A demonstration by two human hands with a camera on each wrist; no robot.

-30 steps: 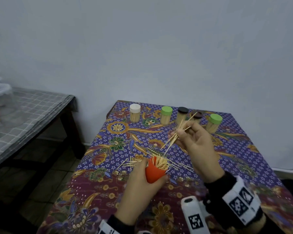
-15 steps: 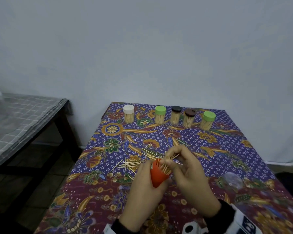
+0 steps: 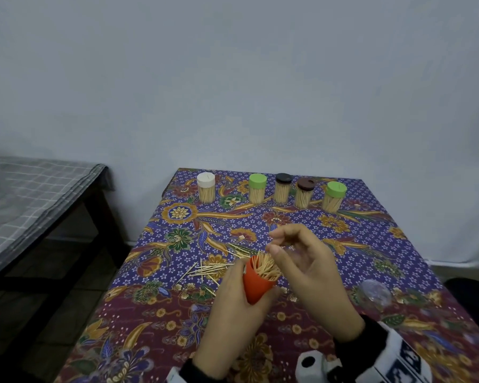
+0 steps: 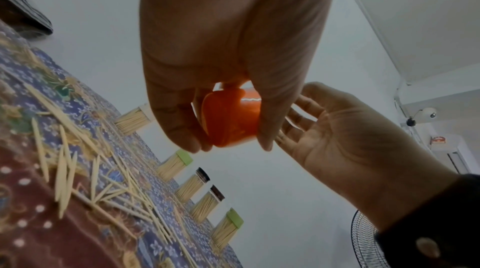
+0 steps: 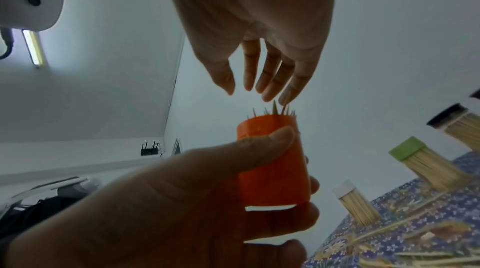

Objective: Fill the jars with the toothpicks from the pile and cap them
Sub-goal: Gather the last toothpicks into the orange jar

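Observation:
My left hand [image 3: 233, 297] grips an orange container [image 3: 256, 284] stuffed with toothpicks [image 3: 266, 265], mouth tilted up and right, above the table's near half. The right wrist view shows the left thumb [image 5: 259, 145] across the orange container [image 5: 272, 161]. My right hand [image 3: 299, 261] hovers just above the mouth with relaxed fingers [image 5: 270, 83] holding nothing. Loose toothpicks [image 3: 208, 269] lie on the patterned cloth left of the container. Several capped, filled jars stand along the far edge, among them a white-capped jar [image 3: 206, 187] and green-capped jars [image 3: 257, 188] [image 3: 334, 196].
A clear round lid or jar [image 3: 374, 295] lies on the cloth at the right. The patterned table [image 3: 371, 244] meets a white wall behind. A lower table with grey checked cloth [image 3: 31, 200] stands to the left, across a gap of floor.
My right hand brought a bunch of toothpicks down from above, put them into the orange container, and has let go; its fingers now hover empty over the mouth. The left hand kept its hold.

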